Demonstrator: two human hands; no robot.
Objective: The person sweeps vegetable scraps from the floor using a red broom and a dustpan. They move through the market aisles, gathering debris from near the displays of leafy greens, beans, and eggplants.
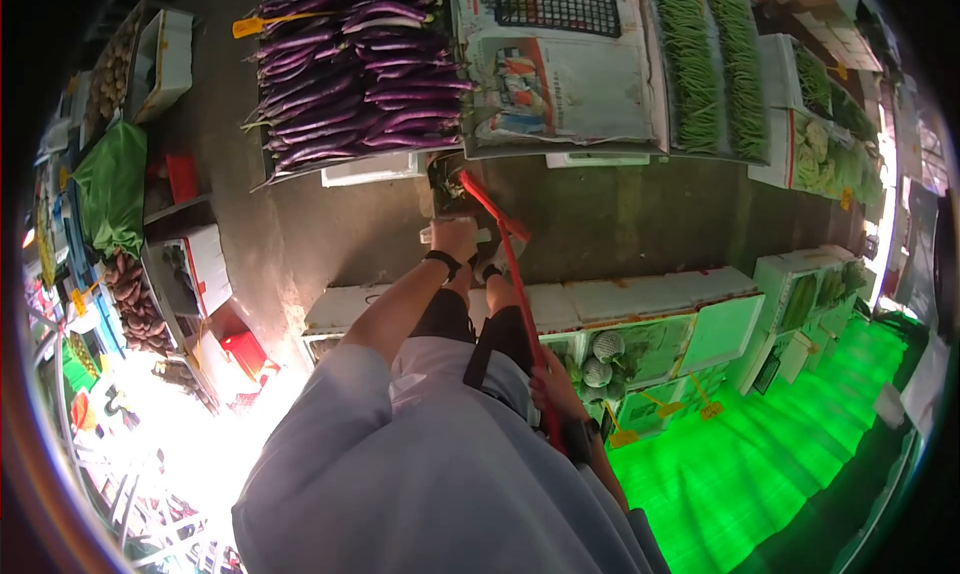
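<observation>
My right hand (556,387) is closed around the red handle of a long broom (521,299). The broom's narrow red head (494,205) reaches down to the floor between the stalls; its bristles cannot be made out. Dark scraps (446,177) lie near the head's far tip, below the display's edge. My left hand (455,238), with a dark band at the wrist, hangs forward over my left foot, to the left of the broom. Its fingers point away and do not show clearly. My right shoe (506,256) is close beside the broom handle.
Ahead is a raised display with eggplants (365,74), a black crate (560,4) and green beans (710,64). White foam boxes (650,292) line the aisle close by my legs. A green bag (112,189) and more boxes stand left. Green-lit sheeting (760,464) is right.
</observation>
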